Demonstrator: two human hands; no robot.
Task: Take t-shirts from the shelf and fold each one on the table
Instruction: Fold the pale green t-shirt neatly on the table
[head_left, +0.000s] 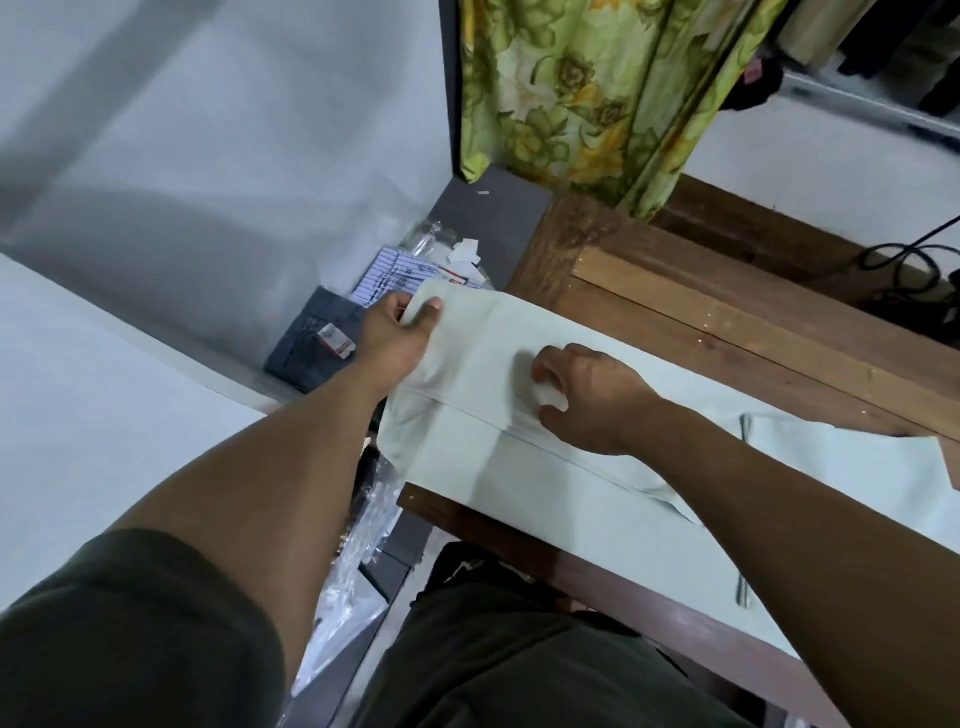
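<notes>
A pale greenish-white t-shirt (571, 483) lies spread along the wooden table (727, 332), its hem end hanging over the table's left edge. My left hand (397, 338) grips that left end, thumb on top of the cloth and fingers curled under it. My right hand (587, 400) rests on the shirt's middle near a seam, fingers curled and pinching a small fold of the fabric. A sleeve with a striped cuff (745, 431) lies at the right.
A folded dark grey garment with a tag (311, 348) and papers (400, 275) lie on a low shelf left of the table. Clear plastic bags (353, 571) hang below. A green floral curtain (582, 93) hangs behind; black cables (909, 265) lie at the far right.
</notes>
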